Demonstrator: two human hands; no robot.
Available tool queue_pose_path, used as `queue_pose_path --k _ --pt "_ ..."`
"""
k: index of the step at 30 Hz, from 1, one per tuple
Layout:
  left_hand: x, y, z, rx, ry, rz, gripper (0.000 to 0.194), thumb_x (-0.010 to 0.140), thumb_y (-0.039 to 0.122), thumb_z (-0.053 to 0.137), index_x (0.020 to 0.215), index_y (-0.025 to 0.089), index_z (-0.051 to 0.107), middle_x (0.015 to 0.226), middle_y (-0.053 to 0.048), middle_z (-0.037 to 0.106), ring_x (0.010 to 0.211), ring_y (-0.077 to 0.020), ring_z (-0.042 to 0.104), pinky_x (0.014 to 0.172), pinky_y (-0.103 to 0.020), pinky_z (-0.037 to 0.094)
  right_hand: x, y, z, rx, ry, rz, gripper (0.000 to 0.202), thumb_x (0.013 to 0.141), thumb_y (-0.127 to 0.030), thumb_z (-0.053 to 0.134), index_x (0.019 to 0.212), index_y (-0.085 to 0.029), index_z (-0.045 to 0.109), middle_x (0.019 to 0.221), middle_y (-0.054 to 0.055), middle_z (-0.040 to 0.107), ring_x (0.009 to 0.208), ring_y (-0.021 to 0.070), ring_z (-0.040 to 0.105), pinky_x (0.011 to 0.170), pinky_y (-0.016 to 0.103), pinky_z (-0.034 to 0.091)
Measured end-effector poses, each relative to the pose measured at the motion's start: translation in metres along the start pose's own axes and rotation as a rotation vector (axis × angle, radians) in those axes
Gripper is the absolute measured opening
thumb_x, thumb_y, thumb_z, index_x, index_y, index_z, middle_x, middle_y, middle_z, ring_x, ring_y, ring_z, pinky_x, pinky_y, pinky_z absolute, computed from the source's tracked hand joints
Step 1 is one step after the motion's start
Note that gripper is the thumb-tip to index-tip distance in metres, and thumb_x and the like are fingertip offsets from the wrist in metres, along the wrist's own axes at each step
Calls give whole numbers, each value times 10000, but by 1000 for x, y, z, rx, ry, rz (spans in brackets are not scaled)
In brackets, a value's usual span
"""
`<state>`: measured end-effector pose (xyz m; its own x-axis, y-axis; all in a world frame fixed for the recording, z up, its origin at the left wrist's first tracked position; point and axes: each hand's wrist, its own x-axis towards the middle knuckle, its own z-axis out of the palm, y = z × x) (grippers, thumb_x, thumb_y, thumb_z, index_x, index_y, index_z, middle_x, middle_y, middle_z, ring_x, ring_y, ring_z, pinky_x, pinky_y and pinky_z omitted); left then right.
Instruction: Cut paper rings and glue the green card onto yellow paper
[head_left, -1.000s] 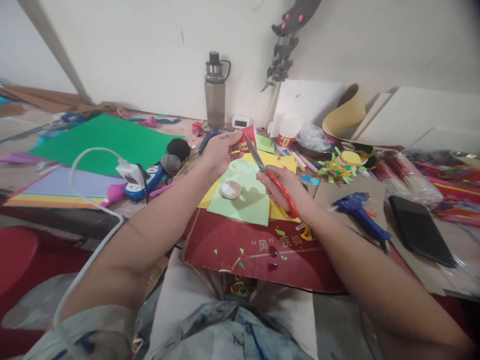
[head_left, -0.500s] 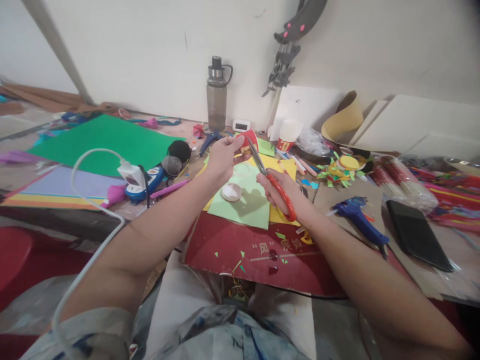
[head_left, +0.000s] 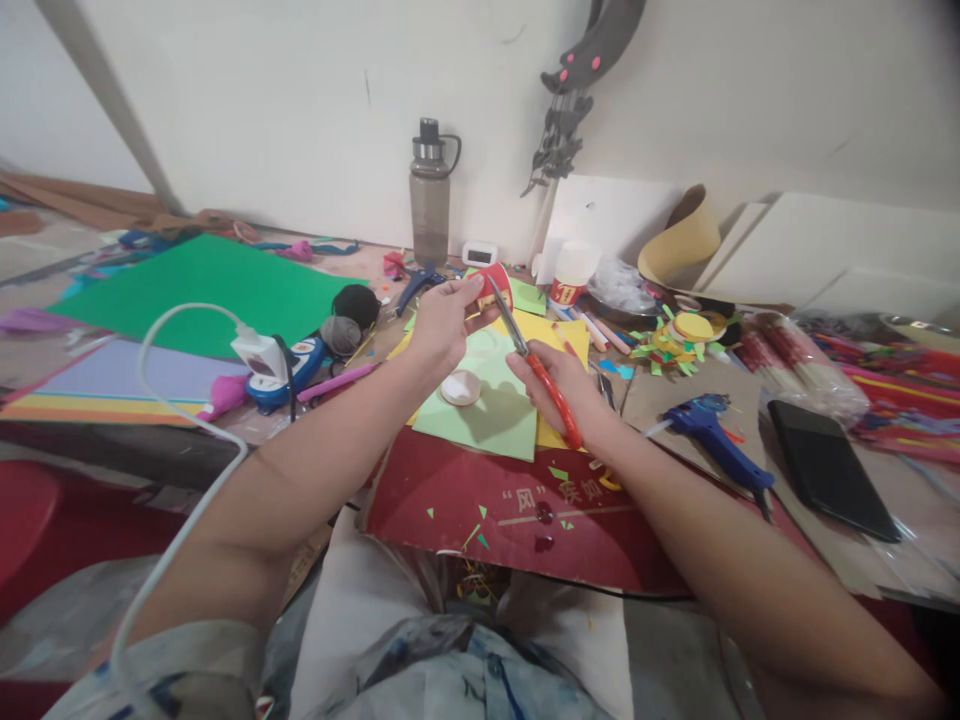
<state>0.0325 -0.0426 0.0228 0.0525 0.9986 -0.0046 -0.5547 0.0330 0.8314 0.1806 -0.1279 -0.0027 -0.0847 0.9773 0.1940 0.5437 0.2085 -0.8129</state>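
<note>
My left hand (head_left: 447,318) is closed on a red piece of paper cup (head_left: 495,290) with yellow print. In my right hand (head_left: 559,385) is a pair of scissors (head_left: 551,385) with red handles, its blades pointing up and left against the cup piece. The blades look nearly closed. Below my hands a small white round cup bottom (head_left: 460,387) lies on a light green sheet (head_left: 487,430), which rests on yellow paper (head_left: 574,345).
A red board (head_left: 465,510) with green scraps lies at the front edge. To the right are a blue glue gun (head_left: 716,440) and a black phone (head_left: 832,470). A water bottle (head_left: 430,200) and a paper cup (head_left: 570,275) stand behind. Left are a green sheet (head_left: 202,295) and a power strip (head_left: 285,375).
The scissor blades have come closer together at the red cup piece. Both hands keep their hold, and the view has shifted slightly.
</note>
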Motion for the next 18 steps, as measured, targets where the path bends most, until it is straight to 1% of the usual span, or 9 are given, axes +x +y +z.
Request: queue_pose_path --k 4,7,12,18 --pt "0 -1 0 -9 -3 7 207 924 143 695 765 160 565 728 -3 715 666 -93 698 782 -251 601 -1 -2 1 -19 13 3 539 842 -767 552 714 -259 422 584 -41 418 568 143 422 531 283 335" --pt "0 -2 0 -10 -2 10 222 912 159 723 765 163 557 709 3 706 650 -90 691 752 -237 603 -1 -1 2 -8 19 0 550 841 -777 548 708 -259 417 584 -39 426 573 143 424 534 280 339" --pt "0 -2 1 -7 16 11 230 900 173 743 768 166 555 721 0 706 668 -98 697 779 -254 611 -1 -1 3 -11 34 0 566 834 -794 546 699 -259 418 586 -32 446 575 146 436 531 277 345" --pt "-1 -1 1 -2 10 -5 220 892 175 752 780 165 564 743 -2 713 685 -102 702 799 -266 608 -1 -1 2 -26 22 18 558 848 -780 543 699 -261 406 580 -28 452 565 144 431 519 271 337"
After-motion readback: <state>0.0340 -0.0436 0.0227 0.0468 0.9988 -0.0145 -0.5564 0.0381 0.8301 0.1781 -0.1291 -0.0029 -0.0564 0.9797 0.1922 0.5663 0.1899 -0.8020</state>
